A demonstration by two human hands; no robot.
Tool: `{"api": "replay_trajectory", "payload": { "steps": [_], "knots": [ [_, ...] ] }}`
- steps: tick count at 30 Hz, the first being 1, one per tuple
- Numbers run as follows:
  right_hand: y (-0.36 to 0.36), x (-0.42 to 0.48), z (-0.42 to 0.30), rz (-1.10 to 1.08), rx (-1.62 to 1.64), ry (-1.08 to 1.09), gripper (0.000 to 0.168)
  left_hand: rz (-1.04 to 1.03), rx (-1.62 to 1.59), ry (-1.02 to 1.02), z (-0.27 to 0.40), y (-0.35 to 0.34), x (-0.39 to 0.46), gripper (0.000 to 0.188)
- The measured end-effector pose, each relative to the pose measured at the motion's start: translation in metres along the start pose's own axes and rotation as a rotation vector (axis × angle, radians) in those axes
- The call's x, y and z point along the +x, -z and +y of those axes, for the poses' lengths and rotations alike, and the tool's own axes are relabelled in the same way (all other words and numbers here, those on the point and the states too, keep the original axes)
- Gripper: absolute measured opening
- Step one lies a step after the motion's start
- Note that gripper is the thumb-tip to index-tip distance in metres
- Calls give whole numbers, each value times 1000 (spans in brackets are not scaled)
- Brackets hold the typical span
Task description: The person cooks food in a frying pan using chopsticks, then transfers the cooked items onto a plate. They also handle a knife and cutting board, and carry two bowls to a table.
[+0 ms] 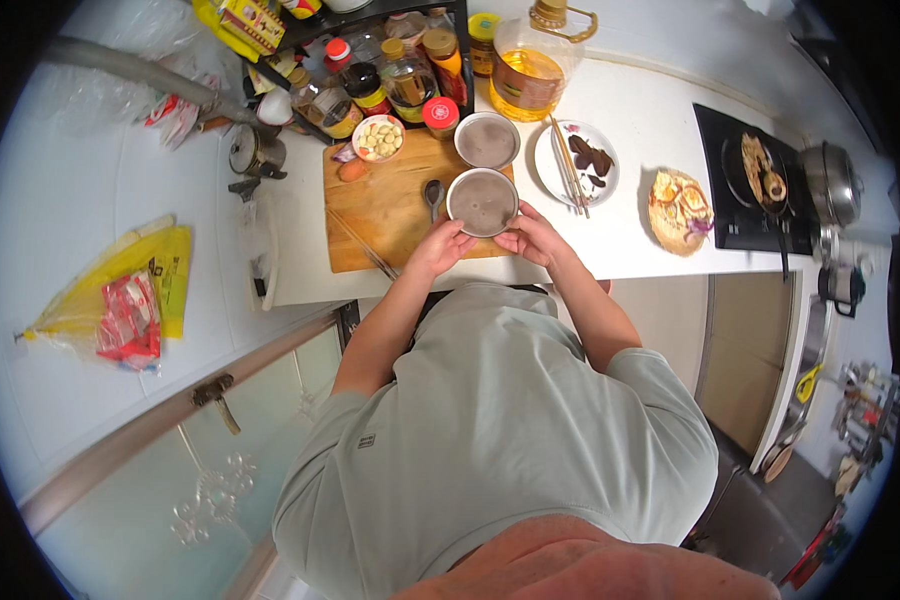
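Note:
Between my left hand (447,246) and my right hand (531,234) is a round bowl (483,202) of greyish-brown liquid, gripped by its sides over the wooden cutting board (390,195). A second, similar bowl (487,141) stands just behind it. A dark spoon (434,193) lies on the board near my left hand. Farther left are a small bowl of peeled garlic cloves (379,139), an orange-brown round item (352,171) and a pair of chopsticks (361,241). To the right, a white plate (607,191) holds dark brown pieces, with chopsticks (568,165) across it.
Seasoning bottles (407,79) crowd a black rack behind the board, beside a large oil jug (529,75). On the right are a plate of food with fried eggs (679,210) and a pan (754,172) on the black cooktop (742,238). A metal pot (831,184) stands beyond.

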State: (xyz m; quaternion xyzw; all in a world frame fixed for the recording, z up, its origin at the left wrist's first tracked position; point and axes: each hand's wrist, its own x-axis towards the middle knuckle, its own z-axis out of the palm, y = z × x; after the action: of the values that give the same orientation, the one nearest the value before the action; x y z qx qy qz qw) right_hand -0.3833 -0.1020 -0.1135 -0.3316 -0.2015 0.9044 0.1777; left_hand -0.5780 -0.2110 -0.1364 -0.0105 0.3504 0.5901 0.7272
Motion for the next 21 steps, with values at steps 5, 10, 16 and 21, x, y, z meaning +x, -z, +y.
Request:
{"api": "replay_trajectory", "payload": {
  "steps": [5,10,16,21],
  "knots": [
    [23,10,-41,-95,19,-68,58,52,-55,-115,1,0,-11,38],
    [29,56,-75,-59,58,-93,47,140,-127,-289,-1,10,-32,35],
    [41,106,-77,-46,-39,-59,34,186,-237,-476,4,11,-67,35],
    [54,122,-73,-28,-62,-40,23,365,-361,-614,-7,34,-95,32]
  ]
}}
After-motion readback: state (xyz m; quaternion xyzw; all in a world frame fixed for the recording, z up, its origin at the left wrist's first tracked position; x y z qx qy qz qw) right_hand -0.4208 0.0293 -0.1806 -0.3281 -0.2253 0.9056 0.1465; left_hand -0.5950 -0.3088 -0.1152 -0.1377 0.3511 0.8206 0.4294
